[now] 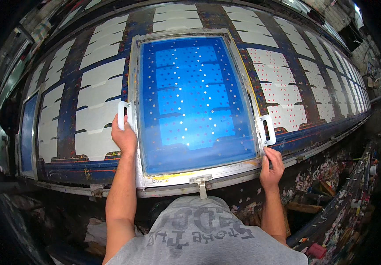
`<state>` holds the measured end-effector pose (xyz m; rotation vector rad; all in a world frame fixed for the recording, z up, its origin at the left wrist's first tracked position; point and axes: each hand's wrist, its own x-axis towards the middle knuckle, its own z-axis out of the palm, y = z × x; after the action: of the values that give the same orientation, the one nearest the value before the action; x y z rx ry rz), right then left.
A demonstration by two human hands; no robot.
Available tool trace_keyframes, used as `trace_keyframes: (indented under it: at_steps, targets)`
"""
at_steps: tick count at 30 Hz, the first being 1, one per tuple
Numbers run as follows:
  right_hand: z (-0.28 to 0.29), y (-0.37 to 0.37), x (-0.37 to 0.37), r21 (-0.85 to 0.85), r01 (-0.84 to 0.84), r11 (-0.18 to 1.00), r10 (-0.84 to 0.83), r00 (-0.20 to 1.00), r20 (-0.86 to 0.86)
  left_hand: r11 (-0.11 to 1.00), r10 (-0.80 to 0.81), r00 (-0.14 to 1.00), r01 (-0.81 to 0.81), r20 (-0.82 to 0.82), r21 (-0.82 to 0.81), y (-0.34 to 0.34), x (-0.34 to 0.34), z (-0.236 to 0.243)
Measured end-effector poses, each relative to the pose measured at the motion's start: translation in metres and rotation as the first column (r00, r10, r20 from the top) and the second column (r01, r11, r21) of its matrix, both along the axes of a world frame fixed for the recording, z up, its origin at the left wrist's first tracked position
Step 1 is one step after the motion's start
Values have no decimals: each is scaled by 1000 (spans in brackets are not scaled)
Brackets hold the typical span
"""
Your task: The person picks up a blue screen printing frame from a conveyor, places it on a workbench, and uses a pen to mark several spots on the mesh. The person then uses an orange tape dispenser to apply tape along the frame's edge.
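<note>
A screen printing frame (172, 180) with a metal border lies over the long table in front of me. Its blue mesh (239, 152) carries rows of small pale and dark dots, and pale pieces show through from below. My left hand (124, 136) is closed round the lower part of the white left handle (121, 109). Just below the white right handle (267, 130), my right hand (272, 170) has its fingers curled at the frame's lower right edge. Whether they grip the edge is hard to see.
Rows of white cut pieces (97, 112) lie on the table, and those to the right bear red dots (281, 92). Another blue screen (28, 132) stands at the far left. A metal rail (305, 154) runs along the near edge. Scraps (327, 176) litter the lower right.
</note>
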<state>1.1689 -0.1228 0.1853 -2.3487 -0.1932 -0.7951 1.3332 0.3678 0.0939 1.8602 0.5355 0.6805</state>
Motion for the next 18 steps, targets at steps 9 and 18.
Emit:
trace_keyframes:
  at_steps: [9,18]
  targets:
    - [14,32,-8,13,-75,997,75,997,10,996,-26,998,22,49,90,2,-2,-1]
    - [13,48,-27,-10,-80,997,80,996,-27,992,-55,998,52,27,118,1,-3,1]
